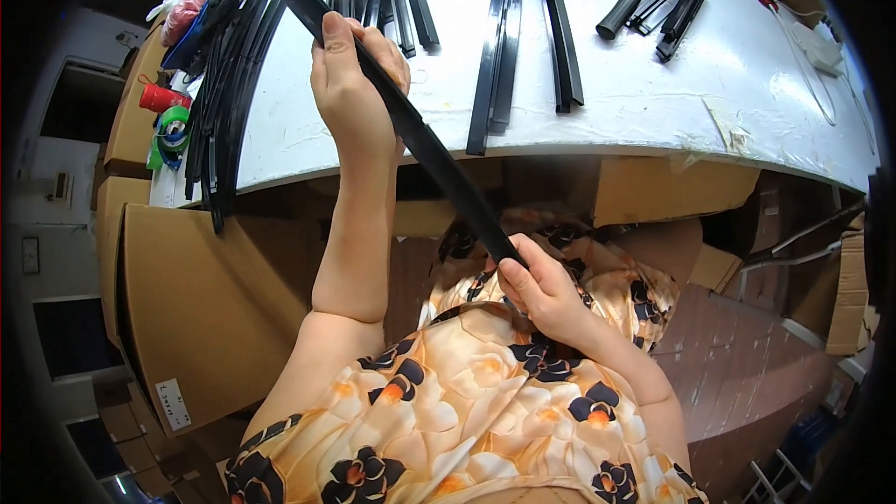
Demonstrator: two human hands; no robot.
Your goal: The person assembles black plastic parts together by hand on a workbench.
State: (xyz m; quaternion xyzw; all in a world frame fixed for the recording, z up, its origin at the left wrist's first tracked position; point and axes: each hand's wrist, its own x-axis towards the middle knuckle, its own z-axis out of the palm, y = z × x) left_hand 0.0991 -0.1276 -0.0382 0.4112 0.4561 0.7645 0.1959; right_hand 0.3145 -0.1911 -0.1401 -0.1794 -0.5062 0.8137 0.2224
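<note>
A long black strip (434, 154) slants from the upper left down to my lap, held up off the table in both hands. My left hand (357, 84) wraps round it partway along, thumb on top, above the table's near edge. Close to its lower end, my right hand (541, 289) grips it between thumb and fingers over my lap. The strip's far end runs out of the top of the view. Beyond my hands, similar black strips lie on the white table: a pair (497, 61) in the middle and another (557, 33) just right of it.
A hammer (630, 2) with a black handle lies by short black pieces (681, 19) at the right. Long dark strips (229, 103) hang over the table's left edge near a green tape roll (173, 128). A large cardboard box (205, 299) stands at the left, below the white table (653, 112).
</note>
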